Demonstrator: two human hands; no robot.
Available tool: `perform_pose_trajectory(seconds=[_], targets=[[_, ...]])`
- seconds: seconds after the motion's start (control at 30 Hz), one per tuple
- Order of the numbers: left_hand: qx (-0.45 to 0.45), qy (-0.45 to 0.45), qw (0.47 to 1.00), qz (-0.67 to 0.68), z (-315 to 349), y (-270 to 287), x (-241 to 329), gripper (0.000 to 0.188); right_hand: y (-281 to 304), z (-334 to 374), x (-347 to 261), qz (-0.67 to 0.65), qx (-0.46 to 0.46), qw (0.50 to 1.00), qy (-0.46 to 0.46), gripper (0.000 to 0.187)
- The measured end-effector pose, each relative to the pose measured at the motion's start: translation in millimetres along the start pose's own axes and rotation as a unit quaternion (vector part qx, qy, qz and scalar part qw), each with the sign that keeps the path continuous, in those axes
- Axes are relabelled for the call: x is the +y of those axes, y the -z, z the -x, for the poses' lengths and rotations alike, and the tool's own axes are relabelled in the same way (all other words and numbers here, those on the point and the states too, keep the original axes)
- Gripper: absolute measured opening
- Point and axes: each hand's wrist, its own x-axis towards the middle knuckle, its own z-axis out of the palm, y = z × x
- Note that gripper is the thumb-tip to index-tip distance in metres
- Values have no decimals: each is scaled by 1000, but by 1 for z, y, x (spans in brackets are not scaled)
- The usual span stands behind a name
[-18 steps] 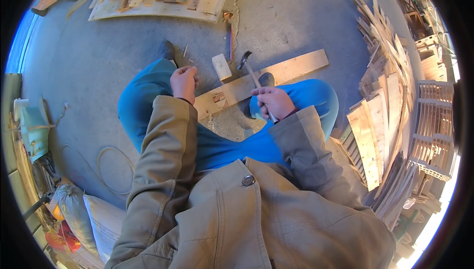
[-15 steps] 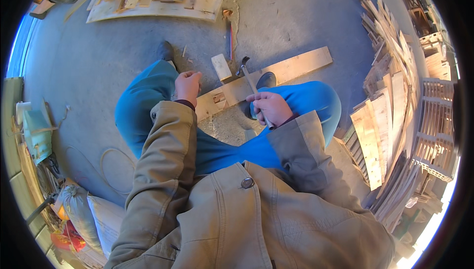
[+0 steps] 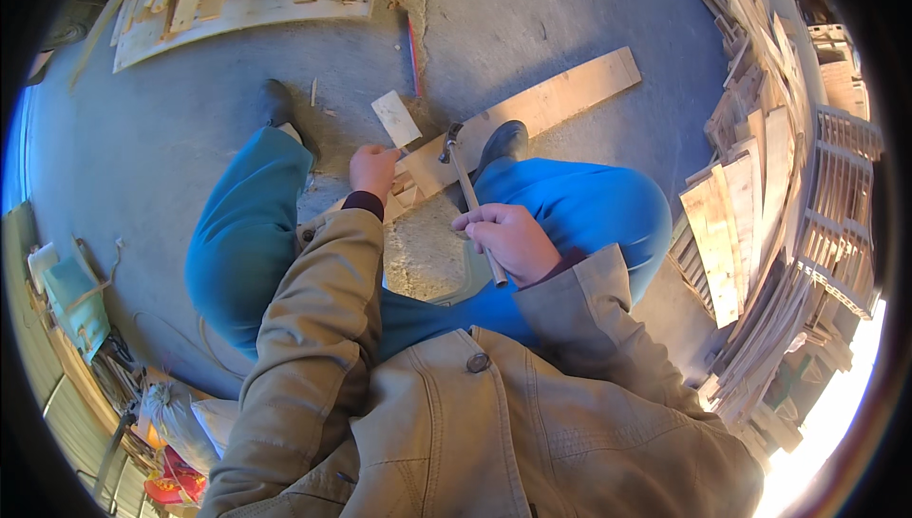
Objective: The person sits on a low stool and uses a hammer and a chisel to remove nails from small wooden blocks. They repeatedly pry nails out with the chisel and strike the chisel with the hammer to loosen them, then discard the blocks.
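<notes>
My right hand [image 3: 518, 244] is wrapped around the handle of a claw hammer [image 3: 462, 171], whose metal head points away from me over a long wooden plank [image 3: 560, 86]. The plank lies slantwise on the floor between my feet. Above its nearer part is my left hand [image 3: 373, 172], fingers pinched together; whatever they hold is too small to make out. Beside that hand, small wood pieces [image 3: 407, 197] show at the plank's edge. A pale rectangular wood block [image 3: 395, 119] lies just beyond the fingertips. My right shoe [image 3: 505, 143] overlaps the plank in view.
Boards lie on a pale panel [image 3: 256, 16] at the far left. To the right are a large heap of wood slats [image 3: 750, 176] and slatted crates [image 3: 836, 214]. A thin red stick [image 3: 413, 57] rests on the floor ahead. Sacks [image 3: 176, 418] stand at the near left.
My left hand has moved forward and down to the plank, near the wood block. My right hand, still gripping the hammer, sits slightly nearer to me. The whole view has shifted somewhat.
</notes>
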Motion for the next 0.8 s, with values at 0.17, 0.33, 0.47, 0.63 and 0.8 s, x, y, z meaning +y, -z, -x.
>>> perform_pose_trajectory(seconds=[0.17, 0.33, 0.47, 0.63, 0.8], targets=[[-21, -29, 994, -106, -31, -9, -20, 52, 3, 3, -8, 34, -8, 999, -8, 23], [78, 24, 995, -58, -36, -31, -26, 77, 6, -1, -12, 57, -10, 998, -20, 23], [71, 68, 994, -55, -58, -49, -31, 89, 9, -6, -14, 43, -3, 998, -44, 24], [88, 38, 987, -125, -77, -60, -34, 88, 13, -9, -21, 38, -6, 996, -74, 25], [8, -30, 998, -53, -77, -68, -26, 62, 14, -11, -26, 25, -10, 994, -110, 25]])
